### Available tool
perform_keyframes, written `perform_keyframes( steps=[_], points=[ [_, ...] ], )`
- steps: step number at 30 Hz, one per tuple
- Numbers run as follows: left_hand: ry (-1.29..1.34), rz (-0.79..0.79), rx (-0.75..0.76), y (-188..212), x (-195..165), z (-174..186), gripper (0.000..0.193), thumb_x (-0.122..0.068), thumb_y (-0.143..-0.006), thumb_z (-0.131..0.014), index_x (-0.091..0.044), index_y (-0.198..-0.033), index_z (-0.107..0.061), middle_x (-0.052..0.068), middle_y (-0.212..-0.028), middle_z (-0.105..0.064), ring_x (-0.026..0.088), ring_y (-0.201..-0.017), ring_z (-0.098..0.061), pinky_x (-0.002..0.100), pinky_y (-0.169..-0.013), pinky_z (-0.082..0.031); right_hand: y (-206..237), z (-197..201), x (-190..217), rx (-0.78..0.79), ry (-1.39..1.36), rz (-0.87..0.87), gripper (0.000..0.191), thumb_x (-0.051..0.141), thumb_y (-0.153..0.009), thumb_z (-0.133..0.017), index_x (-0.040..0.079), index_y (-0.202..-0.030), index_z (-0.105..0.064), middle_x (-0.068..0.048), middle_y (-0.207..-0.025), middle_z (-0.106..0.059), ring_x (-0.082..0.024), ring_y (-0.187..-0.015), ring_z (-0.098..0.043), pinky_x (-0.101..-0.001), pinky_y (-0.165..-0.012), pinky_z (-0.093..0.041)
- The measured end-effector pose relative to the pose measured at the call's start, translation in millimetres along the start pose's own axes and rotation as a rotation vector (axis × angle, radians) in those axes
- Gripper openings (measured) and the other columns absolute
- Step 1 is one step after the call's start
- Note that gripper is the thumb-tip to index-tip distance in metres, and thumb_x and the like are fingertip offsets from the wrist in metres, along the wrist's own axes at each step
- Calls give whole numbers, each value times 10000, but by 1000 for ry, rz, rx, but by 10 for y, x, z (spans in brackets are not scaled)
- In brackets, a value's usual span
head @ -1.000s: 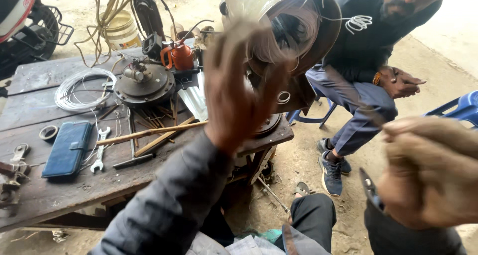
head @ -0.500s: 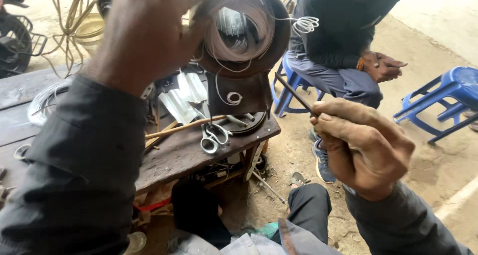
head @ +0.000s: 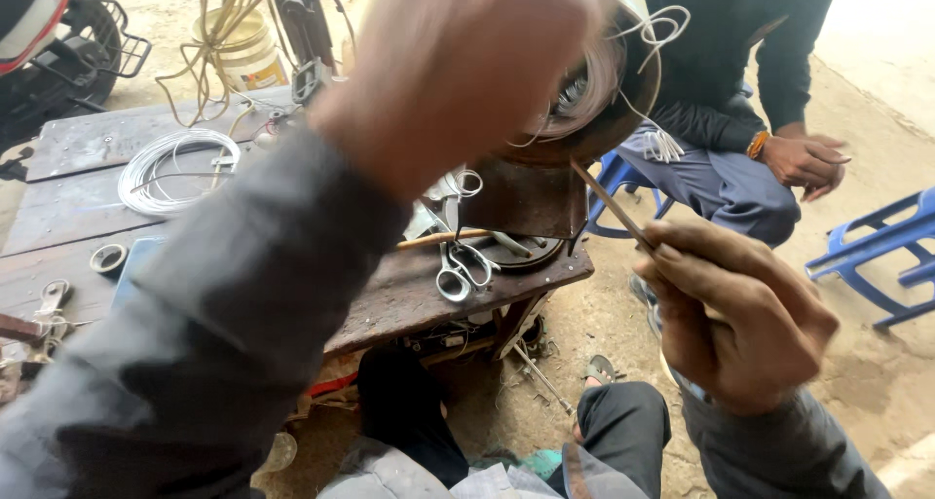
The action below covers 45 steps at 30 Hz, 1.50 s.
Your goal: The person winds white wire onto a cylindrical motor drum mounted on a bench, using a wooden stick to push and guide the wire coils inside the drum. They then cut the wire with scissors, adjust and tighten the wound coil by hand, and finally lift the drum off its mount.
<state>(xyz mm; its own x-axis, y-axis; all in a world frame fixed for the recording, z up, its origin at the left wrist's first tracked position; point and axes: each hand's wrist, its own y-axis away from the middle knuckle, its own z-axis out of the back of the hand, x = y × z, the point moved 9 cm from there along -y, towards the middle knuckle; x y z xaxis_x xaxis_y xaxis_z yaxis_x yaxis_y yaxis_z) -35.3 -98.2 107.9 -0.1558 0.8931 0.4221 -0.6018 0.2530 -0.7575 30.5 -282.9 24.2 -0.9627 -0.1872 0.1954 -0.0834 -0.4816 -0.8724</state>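
My left hand (head: 467, 66) is raised close to the camera and blurred; it lies against the round rusty-brown metal motor housing with pale wire windings (head: 584, 90), but I cannot tell if its grip is pressed together or spread. My right hand (head: 735, 314) is near me on the right, and its grip pinches a thin brown stick (head: 612, 205) between thumb and fingers. The stick points up and left, with its far tip at the lower edge of the housing. The housing is above the right end of the dark wooden tabletop (head: 409, 299). On the tabletop, under the housing, lie silver metal scissors (head: 458, 270). Far to the left there is a coil of white wire (head: 175, 168) and a small roll of tape (head: 108, 258). On the far right, another person's hands (head: 804, 160) rest on their knee, beside a blue plastic stool (head: 877, 256).
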Motion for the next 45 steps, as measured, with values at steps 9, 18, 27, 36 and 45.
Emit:
perform_keyframes(
  steps=[9, 18, 27, 36, 45],
  points=[
    [288, 488, 352, 555, -628, -667, 551, -12, -854, -587, 184, -1353, -461, 406, -1287, -503, 150, -329, -586, 292, -246, -481, 479, 52, -74, -242, -156, -181, 140, 31, -1051, -746, 1, -1086, -614, -228, -1139, -725, -161, -890, -753, -230, -723, -646],
    [443, 600, 303, 562, -512, -814, 743, -48, -874, -576, 163, -1529, -297, 303, -1071, -626, 394, -555, -688, 483, -436, -536, 526, 29, -96, -218, -107, -160, 150, 8, -974, -765, -15, -1045, -635, -244, -1081, -737, -164, -810, -748, -238, -674, -626],
    [420, 625, 283, 545, -501, -684, 472, -43, -890, -579, 95, -1323, -451, 249, -1026, -638, 347, -548, -694, 455, -442, -532, 456, -25, -149, -289, -49, -159, 148, -47, -962, -758, -11, -1019, -627, -252, -1050, -737, -187, -763, -749, -263, -653, -619],
    [485, 620, 273, 531, -471, -647, 542, -46, -820, -618, 122, -1306, -450, 304, -1016, -649, 366, -530, -692, 465, -424, -540, 804, 235, -604, 33, -246, -343, 298, 36, -937, -658, 36, -1220, -567, -230, -1274, -639, -249, -1010, -760, -357, -890, -675],
    [290, 556, 320, 485, -500, -740, 373, -72, -973, -569, 103, -1294, -500, 202, -942, -659, 288, -581, -691, 414, -481, -536, 1112, 432, -1567, 129, -643, -895, 306, 1, -1047, -522, -95, -1307, -651, -321, -1254, -700, -489, -1108, -733, -547, -965, -581]
  ],
)
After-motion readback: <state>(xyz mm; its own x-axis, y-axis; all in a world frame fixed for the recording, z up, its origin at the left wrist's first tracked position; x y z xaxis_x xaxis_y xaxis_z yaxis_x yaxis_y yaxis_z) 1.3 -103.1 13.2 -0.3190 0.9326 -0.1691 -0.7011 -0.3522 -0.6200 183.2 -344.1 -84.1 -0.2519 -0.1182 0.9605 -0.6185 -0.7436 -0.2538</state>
